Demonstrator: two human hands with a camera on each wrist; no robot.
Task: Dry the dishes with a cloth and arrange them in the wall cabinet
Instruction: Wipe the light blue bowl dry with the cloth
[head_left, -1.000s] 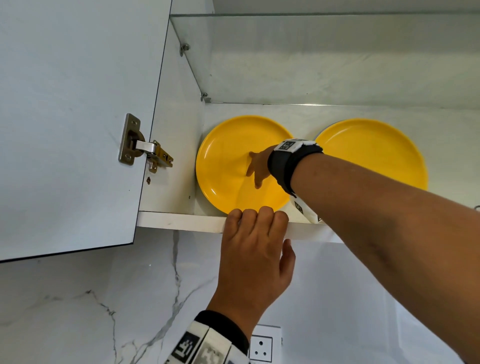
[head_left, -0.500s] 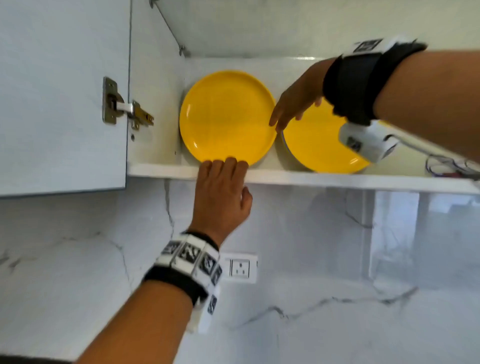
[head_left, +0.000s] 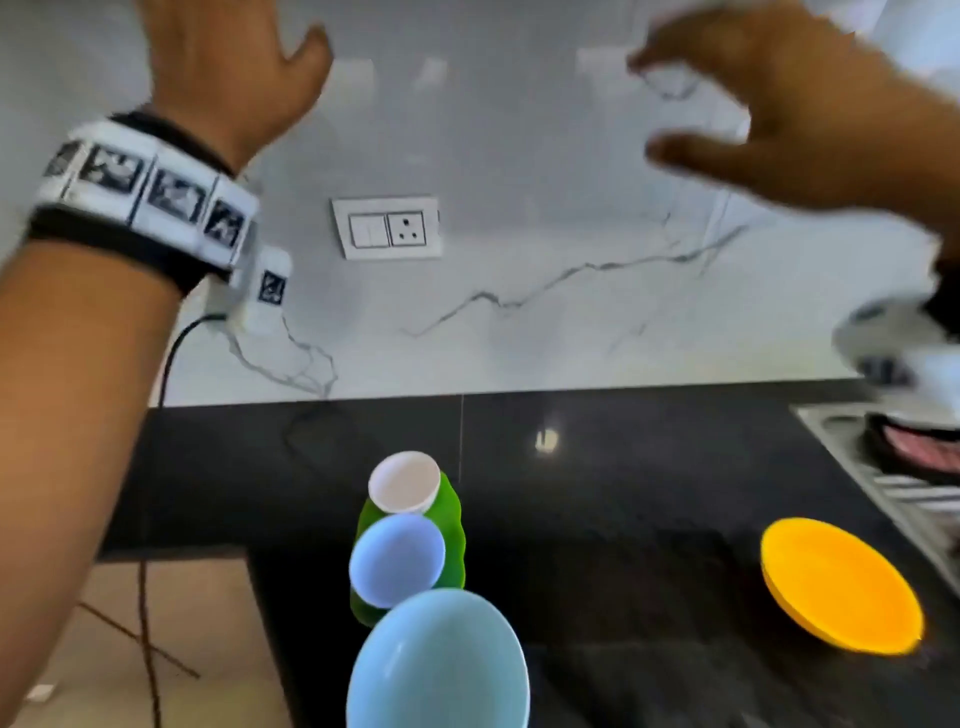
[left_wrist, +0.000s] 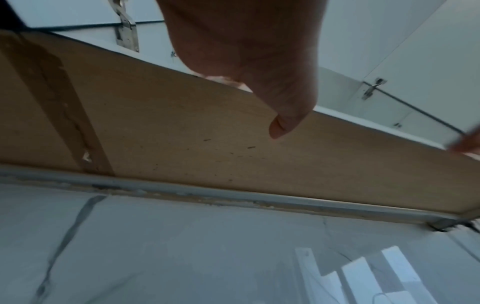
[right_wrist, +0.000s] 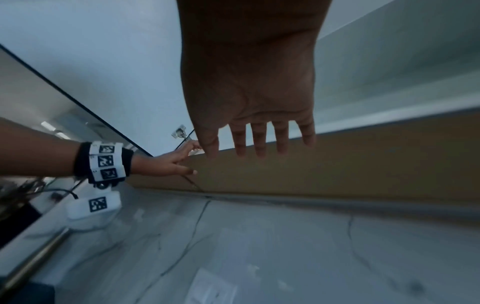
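Note:
In the head view both hands are raised in front of the marble wall and hold nothing. My left hand (head_left: 234, 67) is at the top left; the right wrist view shows the left hand (right_wrist: 168, 162) with its fingers reaching the front edge of the wall cabinet's brown underside (right_wrist: 337, 164). My right hand (head_left: 753, 104), blurred, has spread fingers; the right wrist view shows the right hand (right_wrist: 254, 92) with straight fingers just below that edge. On the black counter (head_left: 623, 493) lie a yellow plate (head_left: 841, 584) and a green cloth (head_left: 452, 525), with a white bowl (head_left: 405, 480), a small blue bowl (head_left: 397, 558) and a large light-blue bowl (head_left: 439, 670) along it.
A steel sink drainer (head_left: 883, 467) at the right holds a dark dish (head_left: 914, 441). A switch and socket plate (head_left: 387, 228) is on the wall. A black cable (head_left: 156, 519) hangs from my left wrist. The cabinet interior is out of the head view.
The head view has dropped from the cabinet shelf to the counter. My right hand has come out of the cabinet, away from the yellow plates; my left hand stays up at the shelf edge.

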